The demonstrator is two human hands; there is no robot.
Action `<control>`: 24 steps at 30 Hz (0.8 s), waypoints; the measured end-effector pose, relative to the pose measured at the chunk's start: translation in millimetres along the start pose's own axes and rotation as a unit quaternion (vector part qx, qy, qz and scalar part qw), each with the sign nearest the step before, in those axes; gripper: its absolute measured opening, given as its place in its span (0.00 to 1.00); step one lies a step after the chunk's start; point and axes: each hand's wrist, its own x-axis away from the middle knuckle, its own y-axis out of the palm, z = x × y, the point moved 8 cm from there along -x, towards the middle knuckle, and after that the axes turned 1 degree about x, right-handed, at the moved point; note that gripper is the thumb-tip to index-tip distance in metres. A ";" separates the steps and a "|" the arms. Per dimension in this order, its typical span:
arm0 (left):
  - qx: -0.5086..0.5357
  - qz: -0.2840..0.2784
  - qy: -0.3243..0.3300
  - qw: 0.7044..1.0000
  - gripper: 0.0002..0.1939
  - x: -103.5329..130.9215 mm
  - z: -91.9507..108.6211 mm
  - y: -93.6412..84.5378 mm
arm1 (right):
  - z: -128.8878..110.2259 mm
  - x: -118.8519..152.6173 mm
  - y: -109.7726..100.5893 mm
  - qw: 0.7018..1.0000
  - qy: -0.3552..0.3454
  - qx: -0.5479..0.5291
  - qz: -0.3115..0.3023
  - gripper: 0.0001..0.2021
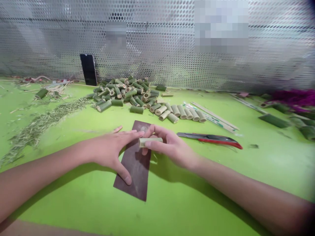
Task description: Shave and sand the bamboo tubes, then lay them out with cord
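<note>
And here I am, my right hand pinching a pale bamboo piece between thumb and fingers, closed snugly around it, holding it over the dark sandpaper sheet! My left hand is spread wide, gripping nothing, its thumb down on that sheet (quite the splayed thumb, too). Just beyond, pale pieces line up beside the heap of green bamboo pieces! Over to the right lies the red-handled cutter, flat on the bright green table, and a phone leans against the perforated metal panel!
</note>
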 end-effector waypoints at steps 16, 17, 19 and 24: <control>-0.003 -0.008 0.010 1.000 0.70 -4.8 -2.5 2.9 | -5.0 5.8 24.2 0.864 -0.065 0.498 -0.030 0.09; -0.002 -0.008 0.013 1.000 0.70 -4.9 -1.8 3.0 | -4.3 8.3 30.5 0.866 -0.084 0.490 -0.055 0.09; 0.002 -0.008 0.008 1.000 0.70 -4.7 -2.0 2.8 | -5.5 11.5 33.9 0.862 -0.121 0.489 -0.063 0.07; 0.012 -0.017 -0.003 1.000 0.69 -3.2 -3.7 3.4 | -4.2 11.1 32.4 0.851 -0.160 0.494 -0.075 0.05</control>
